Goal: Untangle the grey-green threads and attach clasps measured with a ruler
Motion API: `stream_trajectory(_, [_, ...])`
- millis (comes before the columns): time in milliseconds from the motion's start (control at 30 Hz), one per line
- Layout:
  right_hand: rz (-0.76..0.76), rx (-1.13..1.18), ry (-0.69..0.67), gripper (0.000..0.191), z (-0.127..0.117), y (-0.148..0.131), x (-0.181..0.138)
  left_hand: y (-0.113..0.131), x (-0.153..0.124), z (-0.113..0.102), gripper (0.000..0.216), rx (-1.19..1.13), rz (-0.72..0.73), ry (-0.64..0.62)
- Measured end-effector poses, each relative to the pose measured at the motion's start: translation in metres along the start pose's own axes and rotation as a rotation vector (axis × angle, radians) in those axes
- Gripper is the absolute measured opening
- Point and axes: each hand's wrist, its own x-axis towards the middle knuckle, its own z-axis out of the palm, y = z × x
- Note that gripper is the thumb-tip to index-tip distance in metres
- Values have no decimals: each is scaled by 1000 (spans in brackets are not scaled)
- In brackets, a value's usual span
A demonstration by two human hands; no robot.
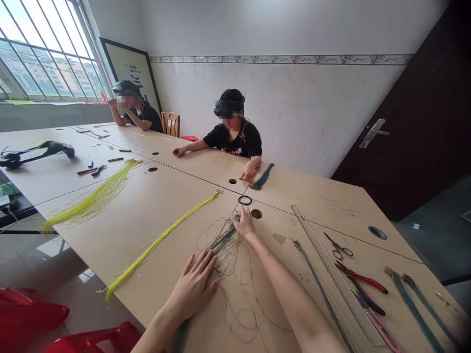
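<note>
A bundle of thin dark grey-green cords (pixel 222 241) lies on the table in front of me, with loose strands looping out around it. My left hand (pixel 196 284) rests flat across the bundle, fingers stretched out and palm down. At the bundle's far end, my right hand (pixel 244 224) has its thumb and fingers bent around the small metal-looking cord ends; its grip is partly hidden. Just beyond that hand lies a black ring-shaped band (pixel 245 200). To the left stretches a long bundle of yellow cords (pixel 172 228).
Right of my arm lie another dark cord bundle (pixel 312 272), a clear ruler (pixel 324 260), scissors (pixel 339 247) and red-black pliers (pixel 362 282). A second yellow bundle (pixel 99 193) fans out at left. Two people sit across the table; a dark tassel-like bundle (pixel 263 177) lies near one's hand.
</note>
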Motion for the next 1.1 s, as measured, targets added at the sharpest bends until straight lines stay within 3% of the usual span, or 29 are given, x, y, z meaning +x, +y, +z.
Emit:
stream_trajectory(167, [-71,65,-31,69,-45,27,-34,-12,1,-4,55,-72,-1,-44])
stream_trajectory(367, [-183,3,-259,56,-93,45,-128,-4,2,-14,53,-86,1,-41])
stream_trajectory(500, [-305,-80,-428,48,-101,37,-186,10,-2,-17,50,-58,38,-33])
stream_trajectory(600, [-390,-106,-510,45,-95,29,-211,18,-9,-17,50,-52,75,-63])
stream_trajectory(800, [-482,-165,-485,43,-82,29,-216,12,-25,-9,47,-32,37,-56])
stream_trajectory(933, [-522,-208,-382,32,-80,26,-209,5,-34,-7,40,-17,9,-14])
stream_trajectory(1100, [-577,-170,-223,23,-69,-1,-192,9,-39,-7,40,-46,-29,-8])
